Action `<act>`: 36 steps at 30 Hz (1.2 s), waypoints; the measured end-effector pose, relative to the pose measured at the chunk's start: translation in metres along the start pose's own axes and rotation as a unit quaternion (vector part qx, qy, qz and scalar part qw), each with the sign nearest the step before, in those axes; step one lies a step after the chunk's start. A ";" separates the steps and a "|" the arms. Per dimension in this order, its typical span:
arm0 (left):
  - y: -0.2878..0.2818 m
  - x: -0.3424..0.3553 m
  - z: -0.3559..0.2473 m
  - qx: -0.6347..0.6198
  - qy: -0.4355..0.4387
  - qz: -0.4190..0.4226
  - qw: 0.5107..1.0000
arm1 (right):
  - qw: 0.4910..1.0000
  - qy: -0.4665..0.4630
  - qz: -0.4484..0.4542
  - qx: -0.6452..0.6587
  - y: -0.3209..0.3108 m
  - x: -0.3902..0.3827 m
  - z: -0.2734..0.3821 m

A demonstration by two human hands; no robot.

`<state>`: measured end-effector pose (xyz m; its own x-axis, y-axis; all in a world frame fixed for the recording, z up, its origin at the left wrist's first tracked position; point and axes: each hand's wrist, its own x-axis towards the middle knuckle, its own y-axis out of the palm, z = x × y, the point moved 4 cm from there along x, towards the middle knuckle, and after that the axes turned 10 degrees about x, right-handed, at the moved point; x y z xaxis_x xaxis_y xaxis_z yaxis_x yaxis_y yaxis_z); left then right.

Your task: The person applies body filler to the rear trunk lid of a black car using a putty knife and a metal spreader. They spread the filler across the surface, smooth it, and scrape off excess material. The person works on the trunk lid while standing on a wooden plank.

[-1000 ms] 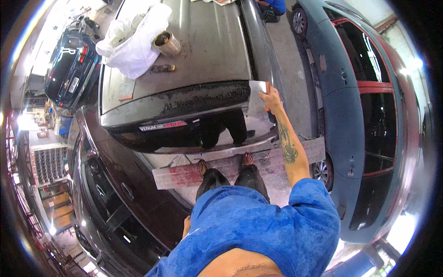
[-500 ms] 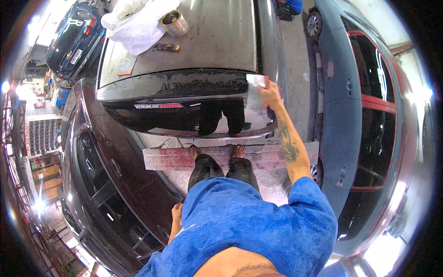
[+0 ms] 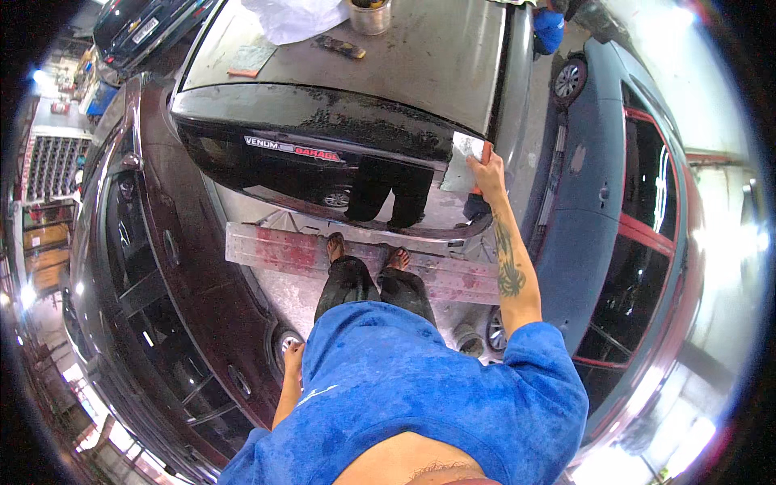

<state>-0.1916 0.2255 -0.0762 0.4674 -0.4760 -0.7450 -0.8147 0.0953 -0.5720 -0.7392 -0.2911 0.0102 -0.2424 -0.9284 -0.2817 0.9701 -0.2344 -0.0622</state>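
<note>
My right hand (image 3: pixel 488 175) is closed on a flat grey putty spreader (image 3: pixel 461 166) with an orange strip along its edge. The spreader's blade lies at the right rear corner of a black car's roof edge (image 3: pixel 283 109), where the surface is patchy and worn. Low beside my left hip hangs my left hand (image 3: pixel 293 360), its fingers curled; whether anything is in them is hidden. On the car roof lie a second grey spreader (image 3: pixel 252 60) with an orange edge and a dark, worn block-like tool (image 3: pixel 339 46).
A metal can (image 3: pixel 370 18) and white plastic sheeting (image 3: pixel 295 18) sit on the roof. My feet stand on a stained plank (image 3: pixel 283 250). A maroon car (image 3: pixel 206 299) is close on the left, a grey-blue car (image 3: pixel 574 210) on the right. Beyond is another person in blue (image 3: pixel 549 31).
My right hand and the spreader have moved right, toward the roof's corner. My view has turned and shifted, so the car and plank appear tilted. The left hand stays low at my side.
</note>
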 end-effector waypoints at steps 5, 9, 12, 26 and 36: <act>-0.010 0.020 -0.015 0.095 -0.004 0.049 0.994 | 0.993 -0.087 0.024 -0.070 0.104 0.021 0.000; -0.023 0.056 -0.016 -0.047 -0.018 0.081 0.995 | 0.992 -0.040 0.000 -0.117 0.118 0.011 0.014; -0.032 0.069 -0.004 -0.110 -0.096 0.064 0.987 | 0.994 -0.076 0.019 -0.080 0.073 -0.009 0.027; -0.058 0.099 -0.015 -0.150 -0.098 0.066 0.982 | 0.985 -0.119 -0.008 -0.126 0.146 -0.017 0.047; -0.081 0.132 -0.021 -0.101 -0.102 0.101 0.985 | 0.987 -0.048 0.026 -0.153 0.254 0.009 0.049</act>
<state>-0.0711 0.1364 -0.1213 0.3313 -0.2784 -0.9015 -0.9400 -0.0146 -0.3409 -0.4953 -0.3732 0.0392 -0.1772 -0.9632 -0.2020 0.9348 -0.1005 -0.3407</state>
